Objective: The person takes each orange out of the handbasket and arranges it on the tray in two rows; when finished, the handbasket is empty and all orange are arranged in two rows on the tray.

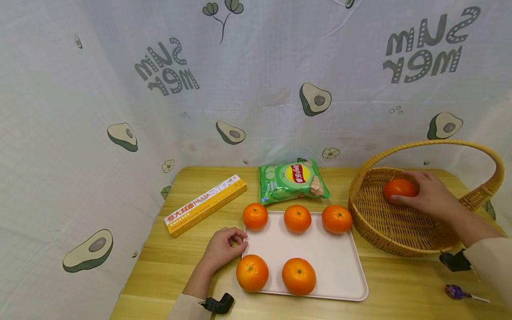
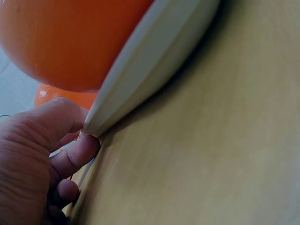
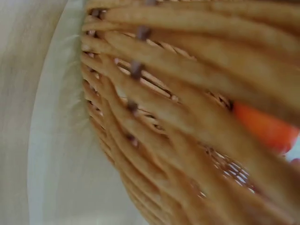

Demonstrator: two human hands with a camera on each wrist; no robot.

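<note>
Inside the wicker basket point(image 1: 404, 231), my right hand point(image 1: 432, 195) grips a reddish orange point(image 1: 400, 191), fingers over its far side and thumb on the near side. The right wrist view shows part of that orange point(image 3: 265, 126) beyond the woven wall; the hand is almost wholly hidden there. My left hand point(image 1: 225, 246) pinches the left edge of a pale pink tray point(image 1: 340, 262) between thumb and fingers. Several oranges point(image 1: 297, 218) stand on the tray, three along its far side and two along its near side. Close to the left fingers, one orange point(image 2: 70, 42) looms over the rim.
A green chip bag point(image 1: 294, 181) lies behind the tray. To the left is a yellow pasta box point(image 1: 206, 204), set at a slant. The basket's tall handle point(image 1: 432, 143) arches above it. A purple-wrapped lollipop point(image 1: 456, 292) lies at the near right.
</note>
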